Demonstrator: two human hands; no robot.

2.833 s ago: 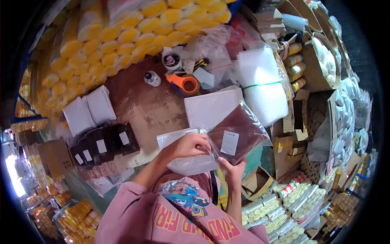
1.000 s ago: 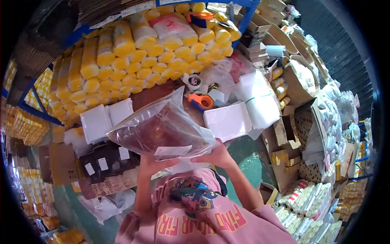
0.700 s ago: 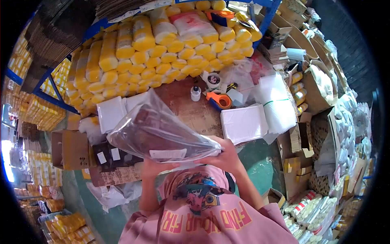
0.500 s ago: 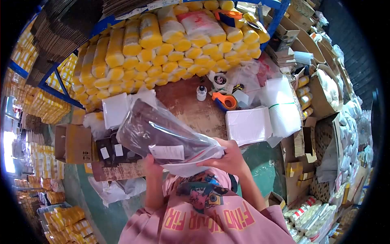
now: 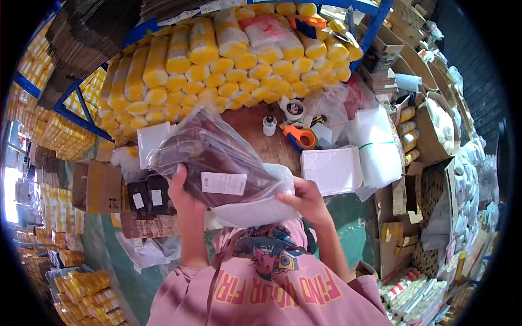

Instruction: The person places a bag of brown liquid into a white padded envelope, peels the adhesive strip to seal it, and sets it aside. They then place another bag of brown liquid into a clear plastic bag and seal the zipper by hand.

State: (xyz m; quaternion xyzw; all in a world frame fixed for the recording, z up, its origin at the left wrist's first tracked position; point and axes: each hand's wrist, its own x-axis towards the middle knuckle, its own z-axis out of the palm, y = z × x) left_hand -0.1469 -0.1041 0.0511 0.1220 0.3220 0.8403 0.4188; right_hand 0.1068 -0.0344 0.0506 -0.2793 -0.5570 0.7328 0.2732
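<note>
A large clear plastic bag (image 5: 247, 157) with a dark flat item inside and a white label (image 5: 223, 183) is held up in front of the pink shirt. My left hand (image 5: 185, 190) grips its left lower side, the thumb on top. At the bag's right end my right hand (image 5: 306, 202) pinches white wrapping (image 5: 250, 211), thumb on top and fingers beneath. Two dark packets (image 5: 156, 196) with white labels lie left of my left hand. A stack of white flat packs (image 5: 331, 170) sits right of my right hand.
Yellow-and-white rolls (image 5: 217, 68) are piled behind the brown table (image 5: 255, 125). An orange tape dispenser (image 5: 300, 138), a small bottle (image 5: 269, 125) and bubble wrap rolls (image 5: 376, 146) stand beyond my hands. A cardboard box (image 5: 98, 187) is at the left, with more boxes at the right.
My left hand has moved up and left along the bag and now grips its side. The bag lies flatter, with its label turned more toward me; white wrapping shows more below it.
</note>
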